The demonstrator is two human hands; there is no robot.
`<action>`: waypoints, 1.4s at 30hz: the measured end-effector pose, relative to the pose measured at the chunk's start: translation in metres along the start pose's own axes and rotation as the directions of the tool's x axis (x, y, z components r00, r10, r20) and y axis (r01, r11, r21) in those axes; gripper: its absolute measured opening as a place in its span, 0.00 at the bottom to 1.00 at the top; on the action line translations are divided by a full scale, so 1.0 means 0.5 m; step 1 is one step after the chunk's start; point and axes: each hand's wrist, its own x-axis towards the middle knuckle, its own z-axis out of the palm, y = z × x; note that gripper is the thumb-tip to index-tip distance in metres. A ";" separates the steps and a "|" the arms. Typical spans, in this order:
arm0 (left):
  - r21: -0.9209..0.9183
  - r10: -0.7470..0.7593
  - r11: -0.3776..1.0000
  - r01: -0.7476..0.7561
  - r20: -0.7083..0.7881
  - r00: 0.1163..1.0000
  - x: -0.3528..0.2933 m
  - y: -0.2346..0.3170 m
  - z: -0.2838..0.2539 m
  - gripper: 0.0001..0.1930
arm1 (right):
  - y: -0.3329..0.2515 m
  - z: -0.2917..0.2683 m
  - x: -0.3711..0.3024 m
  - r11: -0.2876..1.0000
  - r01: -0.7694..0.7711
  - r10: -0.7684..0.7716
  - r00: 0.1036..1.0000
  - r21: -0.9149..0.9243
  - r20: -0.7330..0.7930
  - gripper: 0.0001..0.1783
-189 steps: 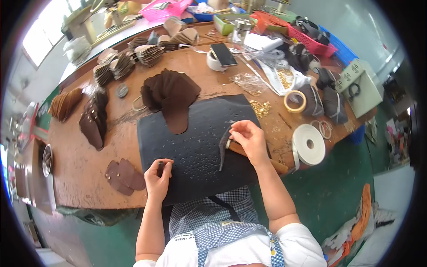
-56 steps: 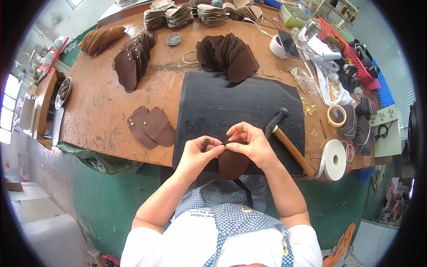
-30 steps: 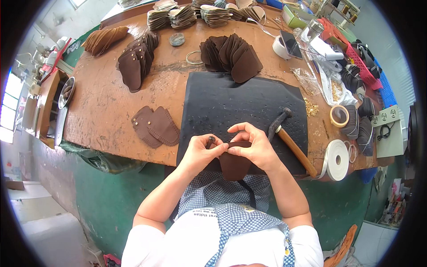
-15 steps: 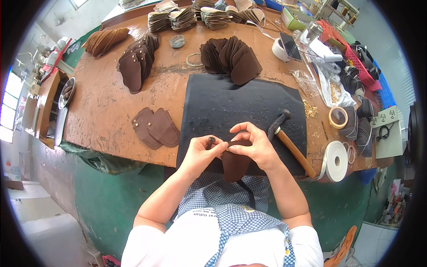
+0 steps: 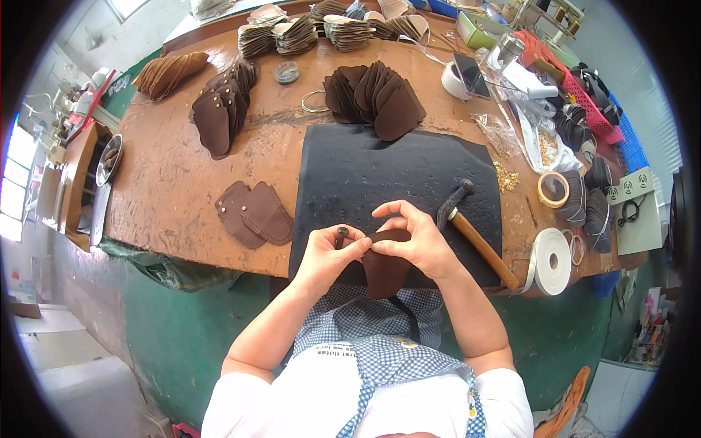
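Over the near edge of the black mat (image 5: pixel 387 164), I hold a brown leather piece (image 5: pixel 387 276) in both hands. My right hand (image 5: pixel 415 241) pinches it near its upper end between thumb and bent index finger. My left hand (image 5: pixel 327 252) meets the right at the leather's left edge, thumb and fingertips pressed together there. A short dark metal rod-like tool (image 5: pixel 342 233) sticks up from the left hand's curled fingers. Whatever small part lies between the fingertips is hidden. To the right of my hands lies a hammer (image 5: pixel 478 244) with a wooden handle, its head resting on the mat.
Two stitched leather pieces with gold studs (image 5: pixel 266 215) lie left of the mat. Behind are studded leather pieces (image 5: pixel 215 120), a fanned stack of brown leather (image 5: pixel 380 102) and a small round dish (image 5: pixel 286 71). Gold-coloured hardware (image 5: pixel 506 177), tape (image 5: pixel 553 190) and a white roll (image 5: pixel 551 261) are at right.
The leather's upper end has tilted up, so more of its face shows above my right thumb. My hands stay almost in place, fingertips still together. The view has shifted slightly.
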 end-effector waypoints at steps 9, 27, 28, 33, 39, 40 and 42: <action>0.019 -0.055 0.998 0.054 0.050 0.997 0.009 0.017 -0.007 0.09 | 0.000 -0.005 0.003 1.000 -0.026 0.026 1.000 0.001 0.017 0.30; 0.039 -0.065 0.997 0.063 0.047 0.997 0.012 0.007 -0.009 0.10 | -0.010 -0.004 0.001 0.998 -0.057 0.057 0.998 -0.022 0.004 0.34; 0.066 -0.076 0.995 0.072 0.061 0.995 0.013 0.008 -0.010 0.10 | -0.011 -0.003 0.001 0.998 -0.063 0.063 0.998 -0.015 0.008 0.35; 0.048 -0.058 0.997 0.056 0.052 0.997 0.013 0.007 -0.007 0.09 | -0.006 -0.011 0.001 0.997 -0.060 0.059 0.998 0.050 0.028 0.36; 0.029 -0.037 0.999 0.037 0.024 0.999 0.012 0.002 -0.003 0.08 | 0.004 -0.014 0.006 0.992 -0.058 0.054 0.998 0.114 0.043 0.37; 0.036 -0.024 0.999 0.024 0.018 1.000 0.011 0.001 -0.001 0.08 | 0.005 -0.012 0.006 0.994 -0.056 0.053 0.998 0.097 0.028 0.37; 0.014 -0.035 0.999 0.035 0.012 0.999 0.003 0.014 0.006 0.09 | 0.003 -0.012 0.006 0.996 -0.051 0.050 0.999 0.079 0.011 0.36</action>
